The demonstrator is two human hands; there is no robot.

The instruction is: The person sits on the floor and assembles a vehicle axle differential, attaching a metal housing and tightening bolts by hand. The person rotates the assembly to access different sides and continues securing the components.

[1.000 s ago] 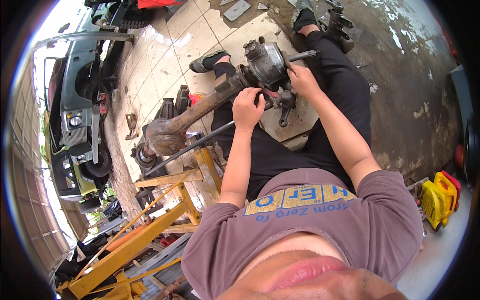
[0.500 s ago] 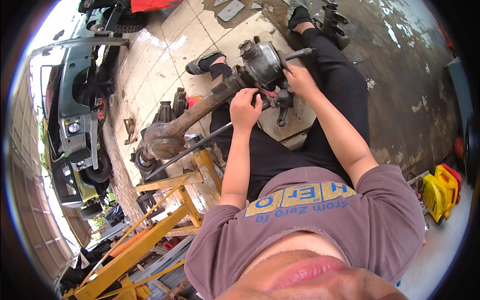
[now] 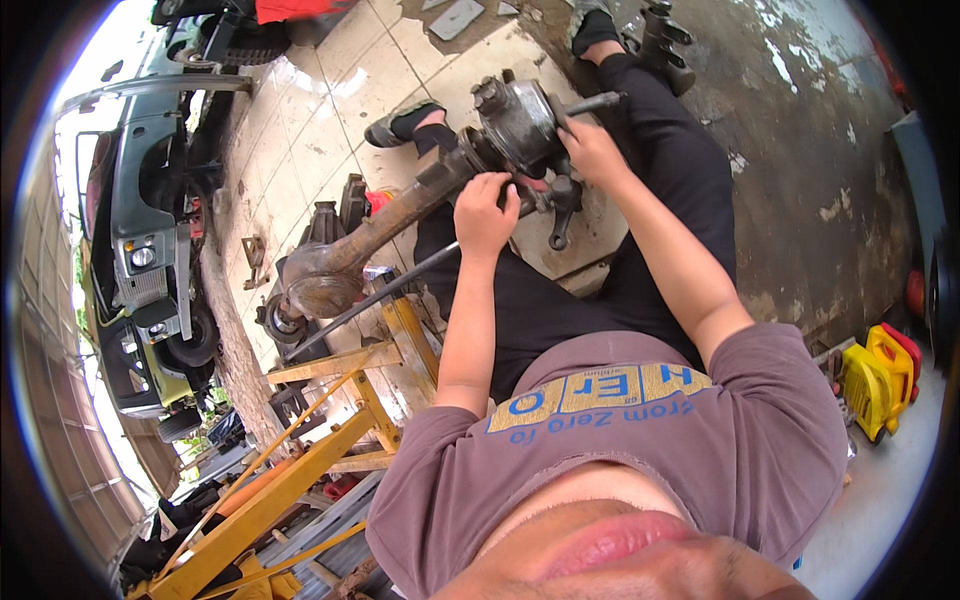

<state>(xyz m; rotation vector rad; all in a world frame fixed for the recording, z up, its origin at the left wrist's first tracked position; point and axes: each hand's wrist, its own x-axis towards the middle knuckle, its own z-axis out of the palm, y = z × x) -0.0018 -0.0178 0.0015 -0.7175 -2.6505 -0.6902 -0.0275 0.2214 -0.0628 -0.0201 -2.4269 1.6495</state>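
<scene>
A greasy vehicle axle (image 3: 398, 217) slants across the floor between my legs, with its round differential housing (image 3: 325, 291) at the left end. At its upper right end sits a bulky grey steering knuckle (image 3: 522, 122) with a stub shaft (image 3: 592, 103) sticking out. My right hand (image 3: 594, 152) is closed on the knuckle's right edge. My left hand (image 3: 487, 217) has its fingers curled against the underside of the knuckle; what lies in them is hidden. Just right of that hand hangs a steering arm (image 3: 563, 212) with an eye at its end. A long thin rod (image 3: 400, 284) runs below the axle.
A yellow metal frame (image 3: 335, 440) stands at lower left, beside the axle's left end. Small metal parts (image 3: 254, 258) lie on the tiled floor. Parked vehicles (image 3: 150, 240) are at far left. Yellow jugs (image 3: 873, 388) stand at right. Another metal part (image 3: 661, 50) is by my foot.
The whole view has shifted slightly, so things sit a little further left. Both hands keep their places on the knuckle, with no clear change in grip.
</scene>
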